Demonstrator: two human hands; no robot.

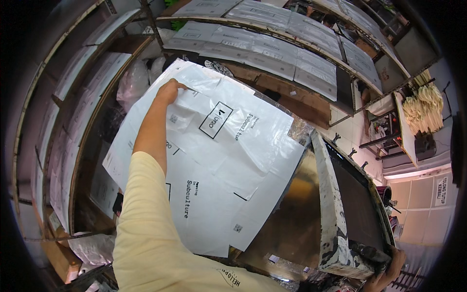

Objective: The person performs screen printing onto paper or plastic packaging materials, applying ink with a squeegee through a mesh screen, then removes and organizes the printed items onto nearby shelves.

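A pile of white plastic sheets printed with black lettering and boxes lies before me, its layers offset. At the far left part of the pile, my left hand pinches the top sheet near its edge, with the index finger stretched along it. To the right, a screen-printing frame stands tilted up, its pale sides smeared with black ink. My right hand grips its near right corner, partly hidden by the frame. Beneath the frame shows a shiny brownish printing bed.
Racks with several printed white sheets rise at the back, and another rack at the left. Clear plastic bags hang between them. Pale strips hang at the far right, near a tilted board.
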